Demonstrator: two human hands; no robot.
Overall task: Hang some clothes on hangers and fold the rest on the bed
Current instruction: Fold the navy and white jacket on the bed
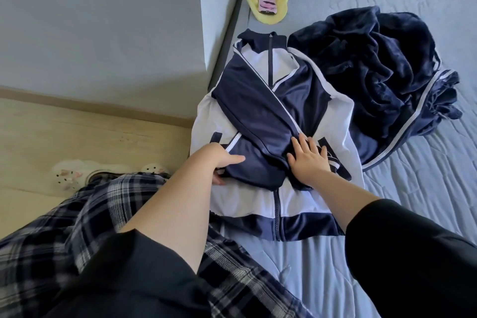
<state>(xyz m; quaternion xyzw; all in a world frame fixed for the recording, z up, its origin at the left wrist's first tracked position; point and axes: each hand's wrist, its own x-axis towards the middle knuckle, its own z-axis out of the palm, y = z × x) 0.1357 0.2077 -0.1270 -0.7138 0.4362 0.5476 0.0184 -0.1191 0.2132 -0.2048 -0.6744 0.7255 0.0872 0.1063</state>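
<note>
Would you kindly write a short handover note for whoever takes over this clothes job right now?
Left hand pinches the crossed sleeve's end on the jacket; right hand lies flat, open, on the other sleeve.
Jacket lies zipped, front up, on the bed; a dark navy pile sits beside it, unfolded.
Done: both sleeves folded across the chest.
Left: fold the jacket's body, then the pile. No hangers in view.
</note>
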